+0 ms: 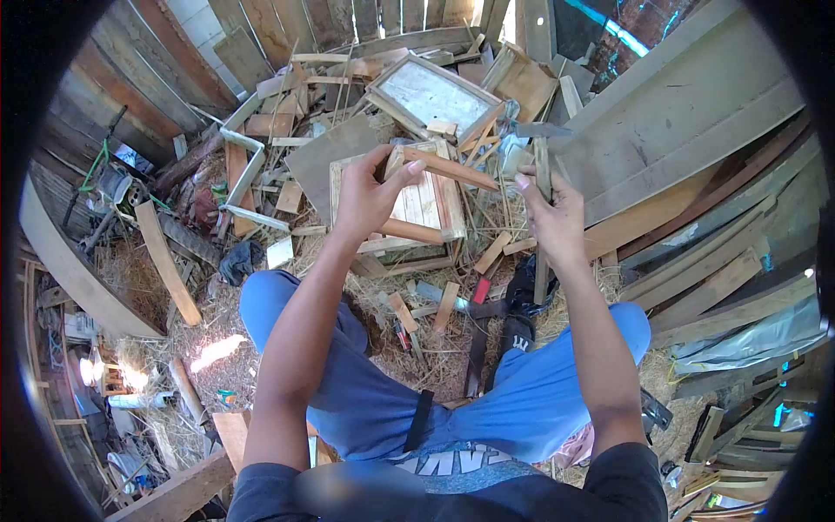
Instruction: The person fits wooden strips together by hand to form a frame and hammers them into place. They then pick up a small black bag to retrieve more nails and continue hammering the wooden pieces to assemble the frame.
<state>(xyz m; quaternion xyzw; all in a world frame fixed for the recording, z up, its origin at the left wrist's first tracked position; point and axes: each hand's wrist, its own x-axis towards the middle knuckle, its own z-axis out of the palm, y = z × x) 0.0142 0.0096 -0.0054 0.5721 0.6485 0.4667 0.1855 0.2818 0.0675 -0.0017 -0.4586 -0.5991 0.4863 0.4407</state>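
My left hand [372, 193] is closed in a pinch on the near end of a wooden strip [457, 169], which points to the right. Below that hand lies a slatted wooden frame [454, 228] with a second brown strip [416, 230] across it. My right hand [554, 213] is wrapped round the wooden handle of a hammer [541, 274], held upright with its grey head at the top. The free end of the strip reaches close to my right thumb.
Beyond the frame lies a white-panelled wooden frame [439, 91] among scrap wood. A large board [670, 130] leans at the right. On the straw floor between my legs are a saw-like tool with a red part [481, 290] and several offcuts [446, 306]. A curved plank [165, 261] stands left.
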